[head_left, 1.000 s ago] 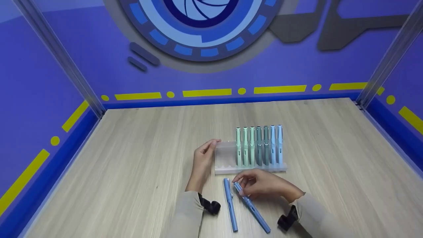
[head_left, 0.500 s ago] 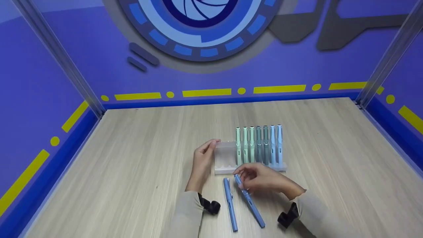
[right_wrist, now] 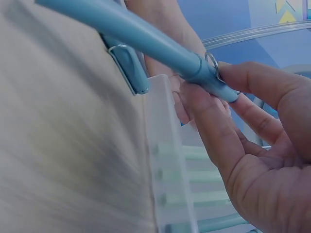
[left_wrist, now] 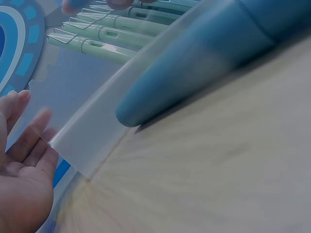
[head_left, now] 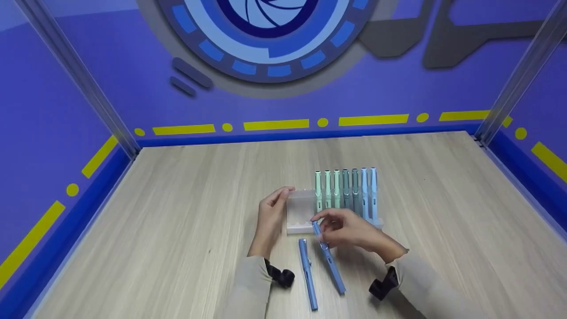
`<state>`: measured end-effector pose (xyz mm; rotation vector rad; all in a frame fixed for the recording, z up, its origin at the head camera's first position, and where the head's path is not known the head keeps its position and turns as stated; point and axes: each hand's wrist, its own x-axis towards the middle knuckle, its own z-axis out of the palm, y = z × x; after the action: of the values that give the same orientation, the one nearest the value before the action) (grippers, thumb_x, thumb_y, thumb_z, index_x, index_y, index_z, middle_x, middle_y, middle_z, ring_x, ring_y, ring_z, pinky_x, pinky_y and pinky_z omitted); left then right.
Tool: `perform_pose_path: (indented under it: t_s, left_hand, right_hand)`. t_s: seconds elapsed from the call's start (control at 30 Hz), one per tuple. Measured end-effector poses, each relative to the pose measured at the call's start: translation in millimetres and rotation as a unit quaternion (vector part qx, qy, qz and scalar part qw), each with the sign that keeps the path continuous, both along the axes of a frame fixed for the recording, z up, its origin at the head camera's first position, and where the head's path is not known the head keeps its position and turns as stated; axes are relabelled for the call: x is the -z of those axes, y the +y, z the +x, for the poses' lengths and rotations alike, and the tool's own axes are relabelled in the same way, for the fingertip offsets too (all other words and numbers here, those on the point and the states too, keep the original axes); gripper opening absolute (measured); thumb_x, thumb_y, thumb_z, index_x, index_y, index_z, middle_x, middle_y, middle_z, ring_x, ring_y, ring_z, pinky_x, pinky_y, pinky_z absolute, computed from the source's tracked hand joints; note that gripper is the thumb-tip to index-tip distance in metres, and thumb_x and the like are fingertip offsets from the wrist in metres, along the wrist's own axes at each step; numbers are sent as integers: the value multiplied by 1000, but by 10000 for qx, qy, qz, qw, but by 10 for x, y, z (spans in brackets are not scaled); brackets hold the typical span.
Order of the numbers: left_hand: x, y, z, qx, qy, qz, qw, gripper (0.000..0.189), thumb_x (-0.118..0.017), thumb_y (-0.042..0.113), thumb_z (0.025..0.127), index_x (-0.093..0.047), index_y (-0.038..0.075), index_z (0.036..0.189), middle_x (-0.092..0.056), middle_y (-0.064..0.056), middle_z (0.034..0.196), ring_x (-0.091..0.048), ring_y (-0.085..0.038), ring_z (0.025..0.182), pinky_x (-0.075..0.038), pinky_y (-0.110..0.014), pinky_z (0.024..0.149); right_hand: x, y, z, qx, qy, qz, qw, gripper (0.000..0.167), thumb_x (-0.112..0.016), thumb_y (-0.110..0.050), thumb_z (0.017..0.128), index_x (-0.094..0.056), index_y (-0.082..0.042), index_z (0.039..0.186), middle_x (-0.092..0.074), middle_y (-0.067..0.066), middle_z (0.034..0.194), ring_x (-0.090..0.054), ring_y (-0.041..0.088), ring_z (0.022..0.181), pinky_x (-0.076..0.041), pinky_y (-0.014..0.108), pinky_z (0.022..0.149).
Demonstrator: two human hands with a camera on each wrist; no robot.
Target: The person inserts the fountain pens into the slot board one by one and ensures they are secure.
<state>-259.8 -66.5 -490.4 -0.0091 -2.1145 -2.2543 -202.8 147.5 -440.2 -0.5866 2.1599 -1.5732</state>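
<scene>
My left hand (head_left: 273, 212) holds the left edge of a clear pen stand (head_left: 300, 210), thumb in front. In the stand, light green pens (head_left: 327, 188), dark green pens (head_left: 346, 188) and light blue pens (head_left: 374, 190) stand upright side by side, filling its right part. My right hand (head_left: 350, 230) pinches a blue pen (right_wrist: 141, 39) near its clip end, between thumb and fingers. That pen slants, clip end up at the stand's front base and far end toward me. A second blue pen (head_left: 308, 274) lies on the table between my forearms.
The wooden table (head_left: 199, 199) is enclosed by blue-purple panels (head_left: 266, 106) with yellow marks at the back and sides. Black wrist cameras (head_left: 283, 278) sit on both sleeves. The stand's left slots hold no pens.
My right hand has moved up toward the stand, bringing the pinched blue pen with it and turning it a little more upright in the head view. My left hand stays on the stand.
</scene>
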Motion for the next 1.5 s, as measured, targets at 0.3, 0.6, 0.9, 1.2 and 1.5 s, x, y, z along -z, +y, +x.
perform_pose_path:
  t_s: [0.3, 0.6, 0.9, 1.2, 1.5]
  left_hand:
    - [5, -7, 8, 14, 105, -108, 9999, 38, -57, 41, 95, -68, 12, 116, -66, -3, 124, -53, -19, 128, -39, -34, 113]
    - [9, -11, 4, 13, 60, -144, 9999, 42, -57, 46, 93, -68, 13, 117, -66, -3, 123, -52, -19, 128, -38, -34, 113]
    - [-1, -6, -6, 23, -29, -59, 10000, 32, -55, 31, 98, -67, 10, 119, -65, -6, 126, -52, -21, 128, -38, -35, 113]
    - [-217, -17, 127, 117, -18, -36, 9999, 29, -54, 23, 99, -66, 4, 118, -65, -10, 125, -53, -23, 127, -40, -34, 112]
    - [-302, 10, 187, 11, 11, -93, 10000, 29, -54, 22, 99, -67, 3, 116, -66, -11, 124, -54, -24, 127, -40, -36, 112]
  right_hand:
    - [-51, -44, -31, 332, 276, 59, 9991, 40, -70, -11, 85, -59, -6, 124, -63, 8, 96, -62, 17, 82, -60, 32, 68]
    - [-76, -59, -71, 736, 579, -8, 9956, 41, -73, -13, 85, -61, -7, 123, -63, 13, 99, -61, 18, 87, -60, 29, 71]
    - [-132, -76, -118, 1045, 659, -183, 9922, 45, -74, -13, 84, -59, -2, 125, -63, 13, 99, -60, 17, 88, -59, 26, 73]
    - [-185, -100, -155, 1181, 769, -231, 9898, 43, -72, -12, 86, -58, -6, 126, -63, 16, 104, -60, 18, 89, -61, 32, 77]
    - [-212, -139, -206, 1262, 863, -207, 9880, 44, -72, -15, 86, -58, -11, 128, -63, 14, 108, -63, 19, 92, -60, 32, 79]
